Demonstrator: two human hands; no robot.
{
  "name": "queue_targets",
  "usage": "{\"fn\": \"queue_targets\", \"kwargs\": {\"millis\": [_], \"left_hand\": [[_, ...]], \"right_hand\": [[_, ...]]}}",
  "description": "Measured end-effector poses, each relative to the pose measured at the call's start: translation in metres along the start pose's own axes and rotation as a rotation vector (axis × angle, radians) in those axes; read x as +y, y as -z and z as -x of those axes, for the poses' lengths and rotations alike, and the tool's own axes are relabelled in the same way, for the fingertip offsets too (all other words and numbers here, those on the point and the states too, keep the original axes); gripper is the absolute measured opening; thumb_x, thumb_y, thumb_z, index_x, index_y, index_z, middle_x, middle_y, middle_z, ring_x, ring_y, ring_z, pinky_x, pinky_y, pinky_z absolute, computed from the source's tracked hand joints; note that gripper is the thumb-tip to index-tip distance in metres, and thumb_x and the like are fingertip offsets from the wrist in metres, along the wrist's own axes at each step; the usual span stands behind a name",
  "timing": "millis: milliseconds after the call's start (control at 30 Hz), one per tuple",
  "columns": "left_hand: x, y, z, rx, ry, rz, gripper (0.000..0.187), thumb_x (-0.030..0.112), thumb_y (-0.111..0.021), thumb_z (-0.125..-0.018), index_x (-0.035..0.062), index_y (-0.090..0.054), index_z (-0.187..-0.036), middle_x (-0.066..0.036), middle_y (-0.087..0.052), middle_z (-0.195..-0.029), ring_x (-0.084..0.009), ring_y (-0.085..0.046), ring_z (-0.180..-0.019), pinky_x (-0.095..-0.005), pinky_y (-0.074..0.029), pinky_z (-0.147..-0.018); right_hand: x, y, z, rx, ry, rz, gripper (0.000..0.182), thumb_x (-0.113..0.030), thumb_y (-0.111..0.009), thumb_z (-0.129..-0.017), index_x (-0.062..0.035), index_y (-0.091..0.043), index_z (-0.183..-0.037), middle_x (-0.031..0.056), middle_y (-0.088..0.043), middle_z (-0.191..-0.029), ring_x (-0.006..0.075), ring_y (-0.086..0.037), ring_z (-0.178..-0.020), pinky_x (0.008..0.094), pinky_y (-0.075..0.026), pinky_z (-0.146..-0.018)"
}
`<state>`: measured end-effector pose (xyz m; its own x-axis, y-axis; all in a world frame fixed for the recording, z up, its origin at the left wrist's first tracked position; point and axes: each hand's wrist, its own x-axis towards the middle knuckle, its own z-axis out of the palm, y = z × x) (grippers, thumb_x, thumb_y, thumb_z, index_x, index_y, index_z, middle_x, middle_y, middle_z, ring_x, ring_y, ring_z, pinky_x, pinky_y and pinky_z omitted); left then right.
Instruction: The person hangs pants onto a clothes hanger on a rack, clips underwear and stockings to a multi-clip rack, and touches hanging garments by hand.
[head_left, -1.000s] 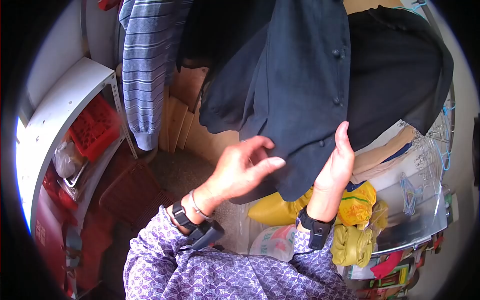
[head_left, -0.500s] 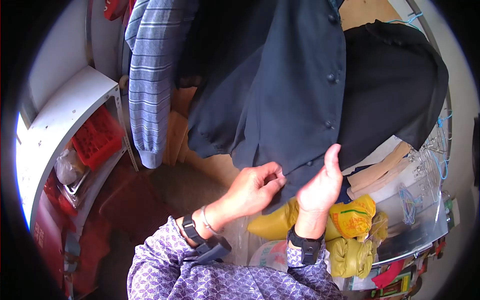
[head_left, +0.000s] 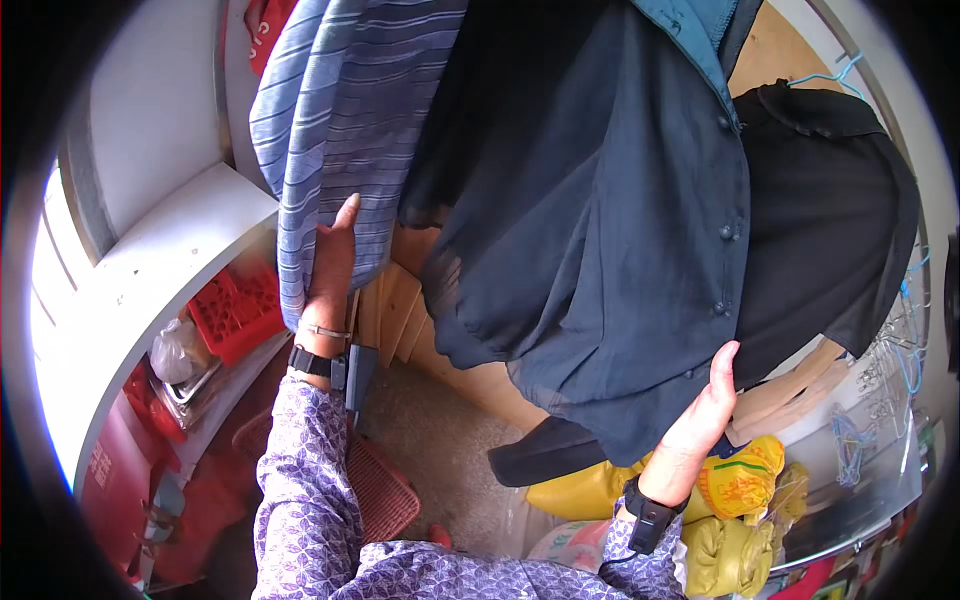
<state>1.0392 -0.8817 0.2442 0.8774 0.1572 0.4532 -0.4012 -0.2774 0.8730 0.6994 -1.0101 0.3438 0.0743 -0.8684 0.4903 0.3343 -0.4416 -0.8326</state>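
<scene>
A dark blue-black buttoned garment [head_left: 640, 220] hangs in the centre, its hem falling between my hands. At its lower right edge is my right hand [head_left: 700, 415], thumb stretched up and apart, the other fingers largely hidden. Over on the left, my left hand [head_left: 335, 262] reaches up against a striped grey-blue garment [head_left: 345, 120]; its thumb points up and apart, while the cloth covers the other fingers. Neither hand visibly pinches fabric. Another black garment [head_left: 820, 210] hangs at the right on a blue hanger [head_left: 840, 78].
White shelving [head_left: 190, 225] with a red basket [head_left: 238, 312] stands at left. A red perforated stool or crate [head_left: 380, 495] is below. Yellow bags [head_left: 740, 480] lie at lower right, near clustered hangers [head_left: 850, 440]. Cardboard [head_left: 395, 300] shows behind the garments.
My left hand has let go of the dark garment's hem and moved left to the striped one. My right hand stays by the dark hem. The view has shifted, and the dark hem hangs more spread out.
</scene>
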Motion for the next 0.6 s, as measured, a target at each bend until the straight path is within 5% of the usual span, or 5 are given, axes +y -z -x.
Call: {"fn": "queue_targets", "kwargs": {"millis": [100,133,233,333,600], "left_hand": [[-0.01,-0.019,0.008,0.179,-0.413,0.134,0.052,0.02,-0.073,-0.076,0.0031,-0.051,-0.12,-0.015,-0.052,-0.123,-0.0328,-0.046,-0.119,-0.0391,-0.037,-0.098],[-0.007,-0.018,0.019,0.097,-0.569,0.136,0.054,0.014,-0.071,-0.072,0.0017,-0.049,-0.119,-0.016,-0.048,-0.126,-0.0335,-0.047,-0.114,-0.0421,-0.036,-0.096],[-0.001,-0.038,0.04,-0.273,-0.54,0.274,0.046,0.014,-0.066,-0.075,0.0047,-0.05,-0.118,-0.018,-0.056,-0.113,-0.0358,-0.054,-0.104,-0.0417,-0.041,-0.09],[-0.002,-0.074,0.029,-0.418,-0.177,0.433,0.048,0.018,-0.064,-0.079,0.0065,-0.049,-0.122,-0.022,-0.056,-0.112,-0.0381,-0.055,-0.104,-0.0415,-0.042,-0.09],[-0.012,-0.137,-0.031,-0.229,-0.353,0.288,0.066,0.028,-0.065,-0.081,0.004,-0.035,-0.134,-0.026,-0.049,-0.125,-0.0418,-0.044,-0.119,-0.0426,-0.038,-0.098]], "right_hand": [[0.003,-0.001,-0.001,-0.034,0.006,0.012,0.059,-0.029,-0.05,-0.092,0.0106,-0.034,-0.133,0.0165,-0.029,-0.145,0.0182,-0.025,-0.135,0.0318,-0.013,-0.113],[0.006,0.001,-0.002,-0.044,0.02,0.018,0.059,-0.029,-0.049,-0.092,0.0107,-0.034,-0.133,0.0166,-0.029,-0.145,0.0184,-0.025,-0.135,0.0319,-0.013,-0.113],[0.01,0.003,-0.005,-0.01,-0.003,0.07,0.058,-0.029,-0.049,-0.093,0.0118,-0.037,-0.131,0.0161,-0.033,-0.143,0.0187,-0.028,-0.133,0.032,-0.015,-0.112],[0.011,0.01,-0.008,-0.019,-0.028,0.046,0.057,-0.029,-0.049,-0.093,0.0111,-0.037,-0.131,0.0152,-0.034,-0.142,0.0182,-0.029,-0.133,0.0319,-0.017,-0.112],[0.017,0.017,-0.01,0.017,-0.039,0.043,0.052,-0.027,-0.051,-0.093,0.0102,-0.042,-0.128,0.0146,-0.04,-0.138,0.0164,-0.033,-0.13,0.0309,-0.02,-0.11]]}}
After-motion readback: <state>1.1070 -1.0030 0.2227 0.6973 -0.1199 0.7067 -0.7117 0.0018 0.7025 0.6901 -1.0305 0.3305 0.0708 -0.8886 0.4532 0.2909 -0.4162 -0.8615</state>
